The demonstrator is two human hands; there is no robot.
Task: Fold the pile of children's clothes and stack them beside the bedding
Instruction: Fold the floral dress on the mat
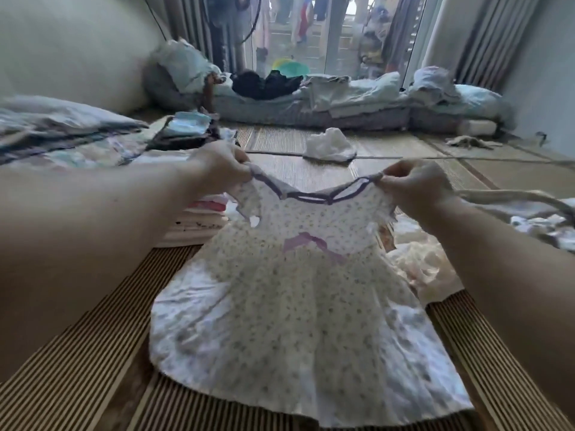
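— Pinching, were both hands?
— Yes. The left hand (217,169) pinched the dress (298,290) at one shoulder, fingers curled tight on the purple-trimmed collar. The right hand (413,188) pinched the other shoulder the same way.
— Where was the dress?
— It hung from the fingertips, stretched between the two hands. The skirt fanned out on the striped mat (93,353), hem toward the person.
— Anything near?
— A folded stack (202,222) sat just left of the bodice, under the left wrist, with bedding (62,132) beyond it. A loose heap of pale clothes (426,262) lay just right of the skirt. A crumpled white garment (329,146) lay well past the hands.
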